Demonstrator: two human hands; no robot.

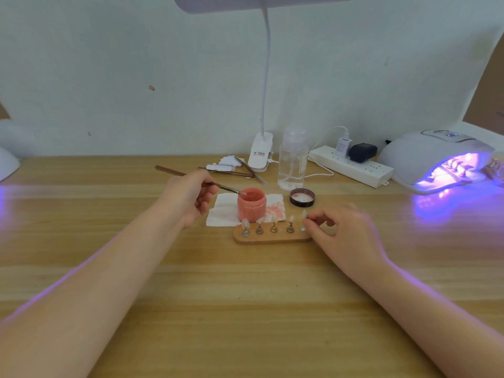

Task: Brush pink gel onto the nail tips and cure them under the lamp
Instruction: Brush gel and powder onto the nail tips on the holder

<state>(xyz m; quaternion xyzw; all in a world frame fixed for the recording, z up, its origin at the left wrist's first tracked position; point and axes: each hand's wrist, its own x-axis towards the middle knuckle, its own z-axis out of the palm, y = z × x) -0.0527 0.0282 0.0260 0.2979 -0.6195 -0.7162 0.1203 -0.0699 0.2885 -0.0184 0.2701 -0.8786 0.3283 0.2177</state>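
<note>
Dipping into the pink jar (251, 205), the brush (196, 180) in the left hand (191, 197) points right; the right hand (343, 230) pinches the rightmost of 5 nail tips (304, 214), just right of the jar.

Both bare forearms extended forward over the table. Left hand (191, 196) raised, fingers curled in a pen-style grip, palm turned rightward. Right hand (345, 231) lower, palm down, thumb and forefinger pinched together at their tips; outline slightly blurred.
</note>
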